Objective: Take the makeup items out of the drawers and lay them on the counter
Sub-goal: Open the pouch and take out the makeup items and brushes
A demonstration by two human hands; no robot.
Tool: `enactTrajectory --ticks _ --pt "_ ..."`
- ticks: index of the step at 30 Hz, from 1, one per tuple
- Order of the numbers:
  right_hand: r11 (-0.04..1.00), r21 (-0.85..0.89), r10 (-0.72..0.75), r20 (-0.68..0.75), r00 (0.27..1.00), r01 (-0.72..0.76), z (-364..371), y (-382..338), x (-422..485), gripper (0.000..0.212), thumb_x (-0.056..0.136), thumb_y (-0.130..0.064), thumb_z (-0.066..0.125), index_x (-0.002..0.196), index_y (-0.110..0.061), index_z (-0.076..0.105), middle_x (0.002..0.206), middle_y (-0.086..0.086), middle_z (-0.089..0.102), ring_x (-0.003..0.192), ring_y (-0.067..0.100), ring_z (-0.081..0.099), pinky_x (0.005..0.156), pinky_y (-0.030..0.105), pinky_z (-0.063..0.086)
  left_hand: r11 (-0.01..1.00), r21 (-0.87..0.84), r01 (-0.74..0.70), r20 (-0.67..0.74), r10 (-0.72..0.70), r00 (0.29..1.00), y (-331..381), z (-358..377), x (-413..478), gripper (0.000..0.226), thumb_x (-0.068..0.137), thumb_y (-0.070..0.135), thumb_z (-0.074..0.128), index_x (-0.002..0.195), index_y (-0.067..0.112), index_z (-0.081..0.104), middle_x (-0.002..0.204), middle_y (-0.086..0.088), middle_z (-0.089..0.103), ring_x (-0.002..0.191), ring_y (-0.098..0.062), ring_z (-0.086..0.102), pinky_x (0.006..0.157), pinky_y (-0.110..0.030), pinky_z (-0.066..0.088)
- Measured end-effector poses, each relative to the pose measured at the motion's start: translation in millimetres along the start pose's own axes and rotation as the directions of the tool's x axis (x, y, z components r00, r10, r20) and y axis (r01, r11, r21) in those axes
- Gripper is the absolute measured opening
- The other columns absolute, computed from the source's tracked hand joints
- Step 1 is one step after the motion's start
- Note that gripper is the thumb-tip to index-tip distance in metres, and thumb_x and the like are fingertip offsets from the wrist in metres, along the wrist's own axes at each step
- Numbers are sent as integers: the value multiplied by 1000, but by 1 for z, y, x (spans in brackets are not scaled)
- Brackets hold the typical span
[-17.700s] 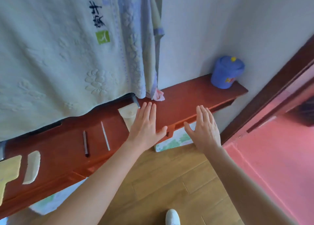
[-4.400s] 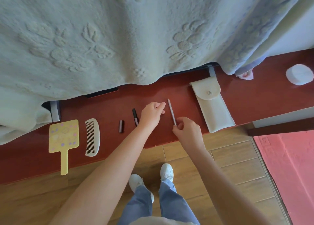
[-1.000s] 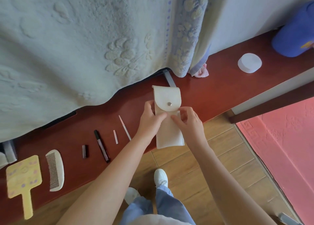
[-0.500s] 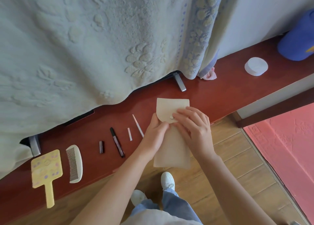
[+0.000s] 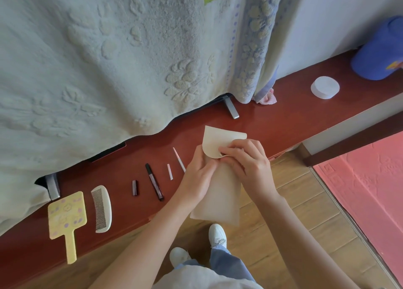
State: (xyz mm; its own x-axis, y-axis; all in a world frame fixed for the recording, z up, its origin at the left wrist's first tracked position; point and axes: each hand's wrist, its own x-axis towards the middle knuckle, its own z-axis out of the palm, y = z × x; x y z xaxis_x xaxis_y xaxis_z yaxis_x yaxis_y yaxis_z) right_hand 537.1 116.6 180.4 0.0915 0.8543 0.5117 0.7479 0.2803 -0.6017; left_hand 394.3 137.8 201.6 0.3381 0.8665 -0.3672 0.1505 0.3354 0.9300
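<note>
Pouch [image 5: 218, 199] pinched at its flap by both hands [image 5: 222, 168].

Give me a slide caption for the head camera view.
Both hands, left and right, open a cream pouch over the red counter beside laid-out makeup items.

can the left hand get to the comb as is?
Probably not right now: the left hand is holding the cream pouch with the right hand. Once free, the comb lies uncovered on the counter.
</note>
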Motion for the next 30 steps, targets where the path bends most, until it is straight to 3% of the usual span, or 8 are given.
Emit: enactTrajectory --ticks 4,8,12,18,20,22,26,30 --pt "999 -37 -31 -35 999 30 0 -8 2 34 97 -28 46 88 -8 73 92 6 67 86 18 50 78 23 43 999 29 -23 28 22 999 6 -6 -2 23 89 34 51 112 29 50 103 8 64 96 -13 64 80 -33 54" --pt "986 -3 166 -143 976 -169 -8 -8 19 21 90 -17 52 80 -5 67 87 6 65 79 15 56 68 23 44 990 135 -33 133 14 991 8 -6 -15 16 92 30 50 108 31 49 92 7 65 86 -13 65 73 -28 52" --pt "954 101 295 -147 944 -283 -27 2 40 15 89 -17 58 85 -6 68 89 -4 58 80 1 49 68 17 43 989 144 42 186 -68 980 3 -8 -29 27 84 38 51 110 32 47 97 3 64 87 -17 66 76 -37 56" --pt "911 -85 389 -157 908 -405 -35 12 45 8 85 -17 65 90 -12 61 88 -7 47 80 13 46 62 20 39 996 89 19 200 -36 979 2 -11 -32 59 87 20 58 126 54 30 108 13 64 98 -12 65 81 -33 57" --pt "908 -195 361 -88 928 -372 -36 13 43 3 83 -12 64 85 -13 62 85 -6 48 77 14 47 56 22 38 998 67 -14 228 -1 974 3 -8 -32 72 90 6 54 134 56 24 120 15 58 106 -9 61 86 -32 55" --pt "933 -179 331 80 940 -313 -37 13 38 7 82 -11 65 82 -18 62 80 -7 51 69 7 46 56 19 38 998 43 -51 219 40 975 5 -6 -31 75 88 -1 51 136 52 28 126 21 53 111 -5 57 90 -32 53" --pt "937 82 294 337 894 -339 -44 1 29 11 84 -18 66 93 -23 70 88 -12 57 71 2 51 64 12 41 993 75 -92 165 78 983 6 -5 -30 64 80 11 57 129 47 36 111 25 56 104 -3 58 88 -36 54" --pt "937 15 301 476 827 -349 -49 -5 25 28 77 -37 69 104 -31 67 95 -12 53 77 4 53 68 20 46 987 122 -100 167 79 983 7 -6 -30 59 78 18 59 124 48 38 110 24 55 102 -6 58 84 -35 56"
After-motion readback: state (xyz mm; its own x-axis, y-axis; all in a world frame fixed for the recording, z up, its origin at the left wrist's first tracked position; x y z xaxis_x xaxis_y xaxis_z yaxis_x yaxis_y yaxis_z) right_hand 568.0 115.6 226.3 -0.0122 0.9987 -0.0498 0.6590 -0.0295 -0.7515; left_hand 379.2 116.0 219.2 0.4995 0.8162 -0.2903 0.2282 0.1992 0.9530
